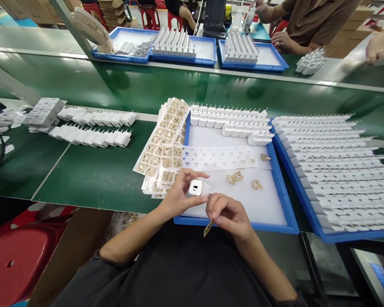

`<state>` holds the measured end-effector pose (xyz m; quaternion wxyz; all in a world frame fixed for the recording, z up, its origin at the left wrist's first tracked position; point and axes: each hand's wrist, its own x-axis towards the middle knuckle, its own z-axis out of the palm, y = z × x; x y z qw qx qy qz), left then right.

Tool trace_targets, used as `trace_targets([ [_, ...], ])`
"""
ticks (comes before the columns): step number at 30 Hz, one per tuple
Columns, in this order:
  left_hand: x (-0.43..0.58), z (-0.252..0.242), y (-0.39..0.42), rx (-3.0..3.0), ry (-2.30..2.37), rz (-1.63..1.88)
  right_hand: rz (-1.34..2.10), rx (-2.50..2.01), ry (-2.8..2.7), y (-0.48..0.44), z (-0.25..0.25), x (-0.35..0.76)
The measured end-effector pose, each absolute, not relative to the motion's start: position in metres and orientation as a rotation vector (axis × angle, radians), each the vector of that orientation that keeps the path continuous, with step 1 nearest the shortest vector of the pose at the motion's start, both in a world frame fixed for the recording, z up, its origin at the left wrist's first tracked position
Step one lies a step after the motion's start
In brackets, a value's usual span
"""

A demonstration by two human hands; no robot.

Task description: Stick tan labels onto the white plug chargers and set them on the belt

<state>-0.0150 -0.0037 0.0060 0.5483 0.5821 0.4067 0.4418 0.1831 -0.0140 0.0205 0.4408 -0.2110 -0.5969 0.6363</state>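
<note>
My left hand (179,194) is closed around a white charger plug (199,188), whose port face is turned toward me. Just right of it, my right hand (228,213) pinches a small tan sticker (208,229) that hangs below the fingertips. Both hands are over the near edge of a blue-rimmed tray (243,226). Left of the tray lies a stack of sheets with tan stickers (160,136). One partly peeled sheet (217,157) reaches across the tray. Crumpled tan scraps (234,177) lie on the white tray floor.
Rows of white chargers (227,117) stand at the tray's back. A second blue tray (307,213) full of chargers is at the right. More chargers (92,135) line the green bench at left. Beyond the belt (131,85), a co-worker (310,21) sits by other trays. A red stool (19,256) is lower left.
</note>
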Motion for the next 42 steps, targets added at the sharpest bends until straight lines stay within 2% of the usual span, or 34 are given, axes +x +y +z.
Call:
trace_targets([
  [5,-0.021,0.005,-0.002,1.756,1.183,1.276,1.466,-0.664,-1.418,-0.008,0.029,0.190],
  [8,-0.022,0.013,-0.002,2.004,1.147,1.331,1.332,-0.763,-1.410,-0.001,0.036,0.190],
  [26,-0.017,0.026,0.001,2.064,1.083,1.387,1.025,-0.959,-1.508,0.009,0.046,0.171],
  [42,-0.016,0.027,0.000,2.083,1.108,1.376,0.951,-1.030,-1.532,0.006,0.046,0.168],
])
